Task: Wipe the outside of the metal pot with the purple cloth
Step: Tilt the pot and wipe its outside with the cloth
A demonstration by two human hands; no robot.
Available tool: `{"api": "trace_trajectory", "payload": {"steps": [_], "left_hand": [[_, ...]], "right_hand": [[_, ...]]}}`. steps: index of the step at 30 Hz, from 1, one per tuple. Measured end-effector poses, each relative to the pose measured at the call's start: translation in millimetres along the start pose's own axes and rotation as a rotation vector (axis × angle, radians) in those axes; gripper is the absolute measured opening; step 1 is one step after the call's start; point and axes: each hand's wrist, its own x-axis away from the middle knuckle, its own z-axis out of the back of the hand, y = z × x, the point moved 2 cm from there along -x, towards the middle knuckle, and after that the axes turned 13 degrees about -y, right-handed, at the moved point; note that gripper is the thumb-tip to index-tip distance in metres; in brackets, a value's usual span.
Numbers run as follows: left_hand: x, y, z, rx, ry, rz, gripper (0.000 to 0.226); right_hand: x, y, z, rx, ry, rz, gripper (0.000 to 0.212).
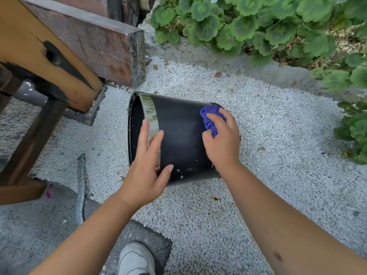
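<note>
Nearest, a white sneaker (136,259) stands on grey paving. On white gravel (268,155) lies the dark cylindrical metal pot (182,135) — left hand (147,169) flat, unclenched, steadying it; right hand (222,139) clutching the bunched purple cloth (210,118) against its wall. Unpinned, the pot could roll under pressure.

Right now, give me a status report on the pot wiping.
Left hand open, flat on metal pot, steadying. Right hand pressing purple cloth to pot's side near base. Pot lying sideways on white gravel. Nothing in the way.
</note>
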Motion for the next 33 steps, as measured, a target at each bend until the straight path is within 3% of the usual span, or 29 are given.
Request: {"api": "trace_trajectory", "payload": {"steps": [6,13,19,25,30,33], "left_hand": [[-39,13,11,0.103,-0.010,0.042,0.088],[-49,8,11,0.159,0.041,0.036,0.088],[-41,-2,13,0.176,0.081,0.065,0.083],[-29,8,10,0.170,0.310,0.136,0.055],[-12,12,-2,0.126,0.008,0.058,0.078],[-13,17,-4,0.123,-0.004,0.059,0.072]], "right_hand": [[12,-63,0,-0.130,0.019,0.147,0.046],[25,-68,-12,0.020,-0.022,0.355,0.037],[16,-14,-8,0.047,0.068,0.153,0.036],[15,29,-3,0.038,0.062,-0.006,0.037],[16,42,-1,0.038,0.047,-0.058,0.038],[13,42,2,-0.005,0.025,-0.066,0.038]]}}
